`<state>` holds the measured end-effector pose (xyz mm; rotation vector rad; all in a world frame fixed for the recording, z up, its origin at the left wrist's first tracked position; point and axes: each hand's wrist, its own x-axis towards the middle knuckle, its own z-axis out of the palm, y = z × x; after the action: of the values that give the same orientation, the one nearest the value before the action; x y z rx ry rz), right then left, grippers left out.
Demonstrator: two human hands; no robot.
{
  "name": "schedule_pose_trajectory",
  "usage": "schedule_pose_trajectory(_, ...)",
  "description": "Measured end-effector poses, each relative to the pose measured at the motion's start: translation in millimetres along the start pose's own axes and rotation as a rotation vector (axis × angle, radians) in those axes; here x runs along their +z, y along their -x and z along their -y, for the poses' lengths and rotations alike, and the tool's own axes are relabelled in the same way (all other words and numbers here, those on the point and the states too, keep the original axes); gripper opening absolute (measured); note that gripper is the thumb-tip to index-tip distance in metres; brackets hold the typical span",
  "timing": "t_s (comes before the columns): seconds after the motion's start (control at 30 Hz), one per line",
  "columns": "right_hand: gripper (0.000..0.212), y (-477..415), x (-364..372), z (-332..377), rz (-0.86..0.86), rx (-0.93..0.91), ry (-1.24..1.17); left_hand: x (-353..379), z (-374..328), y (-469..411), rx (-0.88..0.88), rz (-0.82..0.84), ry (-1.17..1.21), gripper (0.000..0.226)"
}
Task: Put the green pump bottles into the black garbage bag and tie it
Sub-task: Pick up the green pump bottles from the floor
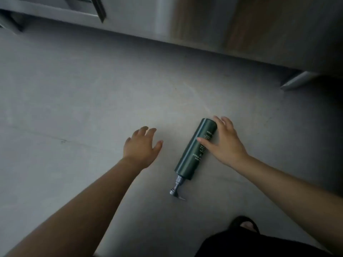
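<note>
A dark green pump bottle lies on its side on the grey floor, its silver pump head pointing toward me and its base pointing away. My right hand rests against the bottle's upper right side, thumb laid across the label and fingers spread by the base; the fingers are not closed round it. My left hand hovers open to the left of the bottle, a short gap from it, fingers apart and holding nothing. No black garbage bag is in view.
Grey concrete floor fills most of the view. A wall and wooden panel run along the top, with a metal furniture leg at the right. Dark clothing and a foot sit at the bottom right.
</note>
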<state>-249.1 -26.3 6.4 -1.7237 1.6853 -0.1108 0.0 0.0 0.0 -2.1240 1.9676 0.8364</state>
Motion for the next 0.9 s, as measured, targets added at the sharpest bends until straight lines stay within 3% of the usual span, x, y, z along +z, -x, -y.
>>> schedule_pose_trajectory(0.27,0.101,-8.5,36.0,4.1,-0.029,-0.05,-0.036,51.3,21.7,-2.5,-0.006,-0.021,0.016,0.062)
schedule_pose_trajectory(0.53,0.102,-29.5,38.9,1.3,0.154,-0.286,0.038,70.5,48.1,14.1,0.032,0.006,-0.089,0.067)
schedule_pose_trajectory(0.73,0.1,-18.2,48.8,5.5,0.083,-0.138,0.062,80.6,51.1,14.6,0.049,0.017,-0.136,0.079)
schedule_pose_trajectory(0.9,0.103,-5.3,67.4,14.3,0.102,-0.161,0.023,83.3,52.7,13.8,0.038,0.011,-0.162,0.079)
